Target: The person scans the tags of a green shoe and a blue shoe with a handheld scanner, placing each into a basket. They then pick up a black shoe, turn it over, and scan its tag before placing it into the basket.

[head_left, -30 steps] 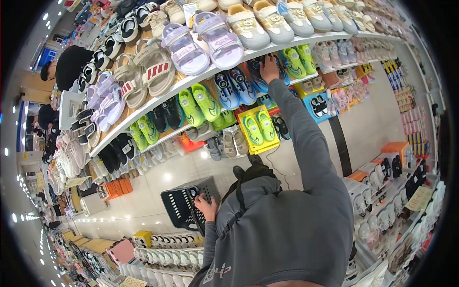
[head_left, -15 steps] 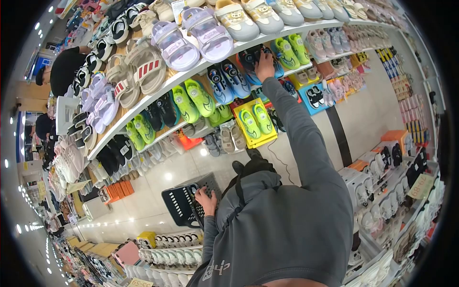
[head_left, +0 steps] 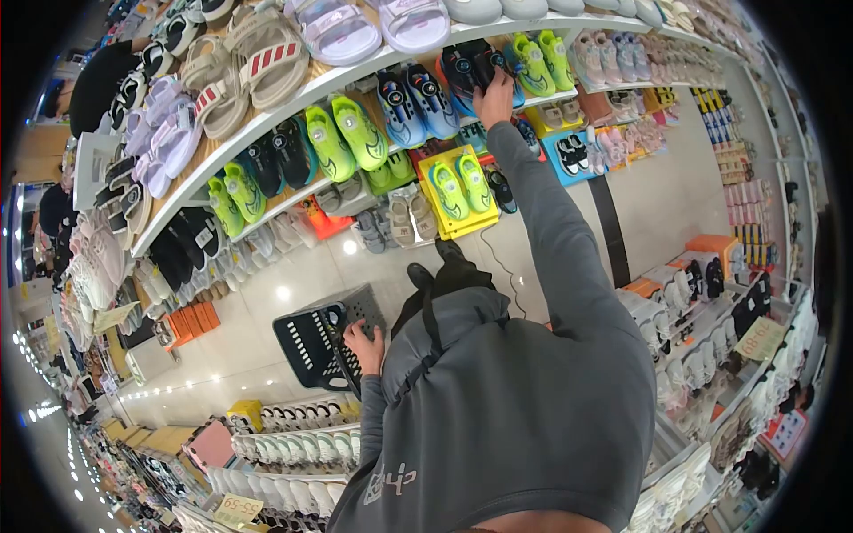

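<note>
Reaching high with the right hand (head_left: 493, 93), arm stretched full out in a grey sleeve (head_left: 551, 222), up to the second shelf (head_left: 544, 94) of the shoe wall. Closed there on the near end of a dark sneaker (head_left: 471, 60), wrapped onto it from below, fingertips lost behind the shoe. No gap at all between the two: touching, gripped, with the sneaker just above and beyond the knuckles. Lying with its long axis running back into the shelf, roughly in line with the outstretched forearm, tipped a little against its neighbours. Black and navy on top, perhaps a hint of red low on one side; too small for finer detail, and impossible to say whether heel or toe sits in the grip. Flanked by blue sneakers (head_left: 404, 93) on the left and lime-green sneakers (head_left: 538, 58) on the right, all side by side on the same shelf, with lilac sandals (head_left: 342, 31) on the shelf above.

Down low with the left hand (head_left: 364, 345), well apart from the right and nowhere near the shelf. Clamped over the rim of a black basket (head_left: 311, 342), hooked onto its slotted wall above the glossy floor (head_left: 267, 293); resting there or lifted clear, hard to tell. Right side far nearer the sneaker, plainly, with the left taken up by the basket. Below the reaching arm, on a lower tier, a yellow tray (head_left: 442, 222) bearing a green pair.
</note>
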Available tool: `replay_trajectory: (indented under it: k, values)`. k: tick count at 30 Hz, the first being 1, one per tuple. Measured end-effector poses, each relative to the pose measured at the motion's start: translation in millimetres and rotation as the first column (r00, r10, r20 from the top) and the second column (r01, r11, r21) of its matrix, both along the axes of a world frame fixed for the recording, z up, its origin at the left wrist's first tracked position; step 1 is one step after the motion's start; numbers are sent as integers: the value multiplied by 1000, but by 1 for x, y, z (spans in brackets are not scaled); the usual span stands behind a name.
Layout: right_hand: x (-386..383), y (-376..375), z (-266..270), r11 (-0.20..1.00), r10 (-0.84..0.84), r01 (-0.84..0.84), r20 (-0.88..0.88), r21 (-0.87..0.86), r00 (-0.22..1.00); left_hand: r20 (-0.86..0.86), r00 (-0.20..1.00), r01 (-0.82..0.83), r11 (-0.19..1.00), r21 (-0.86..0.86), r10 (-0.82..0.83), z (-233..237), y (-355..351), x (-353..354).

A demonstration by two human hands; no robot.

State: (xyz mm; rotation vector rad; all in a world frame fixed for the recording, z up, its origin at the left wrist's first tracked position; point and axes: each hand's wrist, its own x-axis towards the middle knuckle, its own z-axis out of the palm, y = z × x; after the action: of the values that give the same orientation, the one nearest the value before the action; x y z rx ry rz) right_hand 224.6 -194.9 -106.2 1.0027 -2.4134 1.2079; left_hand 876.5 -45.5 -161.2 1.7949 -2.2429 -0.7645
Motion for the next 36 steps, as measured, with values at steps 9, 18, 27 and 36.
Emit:
replay_trajectory:
  k: [9, 18, 27, 36]
  values:
    - [126, 79, 0, 988, 37, -15, 139, -157, 990, -87, 996, 42, 992, 115, -32, -37, 12, 30]
    - [254, 193, -39, 960, 171, -273, 651, 58, 740, -227, 972, 129, 949, 288, -64, -61, 2, 31]
    - [267, 236, -55, 873, 130, -461, 836, 159, 533, -375, 925, 220, 891, 397, -61, -62, -8, 11]
    - [218, 191, -49, 874, 280, -486, 815, 2, 508, -327, 943, 211, 876, 434, -65, -49, -11, -38]
